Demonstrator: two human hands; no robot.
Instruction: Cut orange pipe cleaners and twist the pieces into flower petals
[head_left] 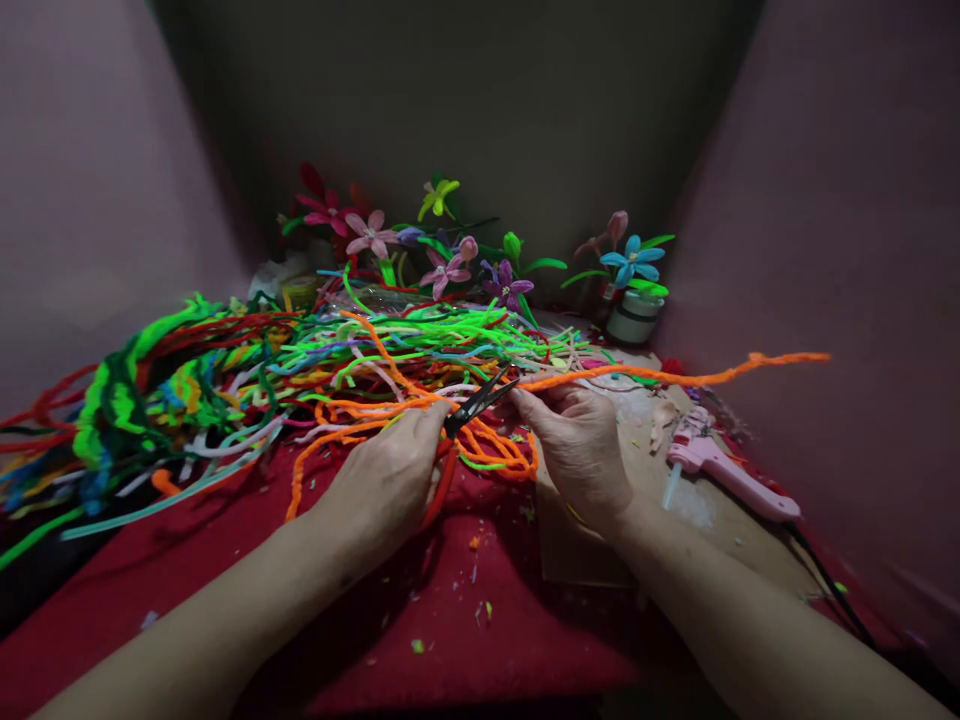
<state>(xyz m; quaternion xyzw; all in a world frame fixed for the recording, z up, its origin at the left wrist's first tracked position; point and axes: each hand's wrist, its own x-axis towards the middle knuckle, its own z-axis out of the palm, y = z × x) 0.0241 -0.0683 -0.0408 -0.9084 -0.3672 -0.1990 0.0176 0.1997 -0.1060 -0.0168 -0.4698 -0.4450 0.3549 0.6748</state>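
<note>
Near the center of the frame, the left hand (pixel 397 460) is curled around the handles of a pair of scissors (pixel 478 402), whose dark blades point toward the upper right and stand slightly apart. Just right of center, the right hand (pixel 581 440) pinches an orange fuzzy stem (pixel 675 375) between thumb and fingers; the stem runs from there to the right, ending well beyond the hand at mid-height. The blade tips are right beside the pinching fingertips, though whether they touch the stem cannot be told. Below and behind the scissors lie loose orange stems (pixel 495 460), and past these a heap of green stems (pixel 450 325) spreads across the middle. A multicolored twisted bundle (pixel 191 385) fills the left side. Fuzzy flowers stand along the upper middle, with a blue flower (pixel 632 262) above a pale jar (pixel 634 317) at upper right. At right, a pink glue gun (pixel 731 470) lies on brown cardboard (pixel 581 550). Small scraps (pixel 418 647) dot the red cloth (pixel 450 680) at lower center.
</note>
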